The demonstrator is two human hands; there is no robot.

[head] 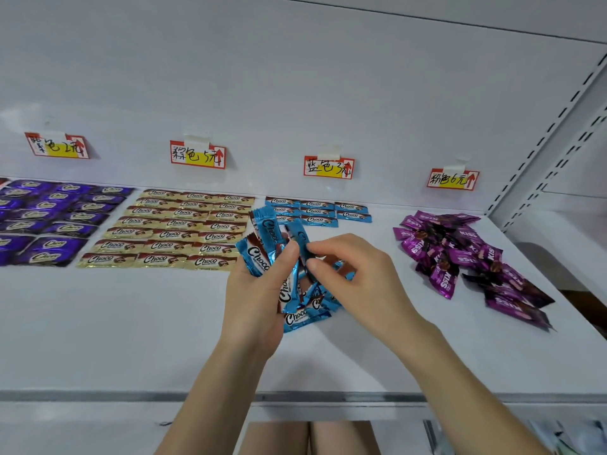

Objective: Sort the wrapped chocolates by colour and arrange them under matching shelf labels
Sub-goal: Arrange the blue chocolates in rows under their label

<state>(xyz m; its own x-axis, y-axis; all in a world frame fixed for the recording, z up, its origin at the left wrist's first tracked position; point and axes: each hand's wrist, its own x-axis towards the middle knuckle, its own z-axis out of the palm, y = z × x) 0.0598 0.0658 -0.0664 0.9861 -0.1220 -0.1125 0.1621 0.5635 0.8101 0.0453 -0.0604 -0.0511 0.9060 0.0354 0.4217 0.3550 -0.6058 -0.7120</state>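
My left hand (259, 290) grips a bunch of blue wrapped chocolates (262, 254) above the white shelf (131, 323). My right hand (348, 274) pinches one blue chocolate (300, 239) out of that bunch. Behind my hands, a few rows of blue chocolates (320, 210) lie flat under the blue label (328, 167). Gold chocolates (177, 229) fill neat rows under the second label (197, 155). Purple chocolates (56, 218) lie in rows under the leftmost label (56, 145). A loose heap of magenta chocolates (466, 254) lies below the rightmost label (452, 179).
The shelf's front edge (295, 397) runs across the lower view. A slotted upright (545, 142) rises at the right, with another shelf bay beyond it. Bare white shelf surface lies in front of the gold rows and to the left of my arms.
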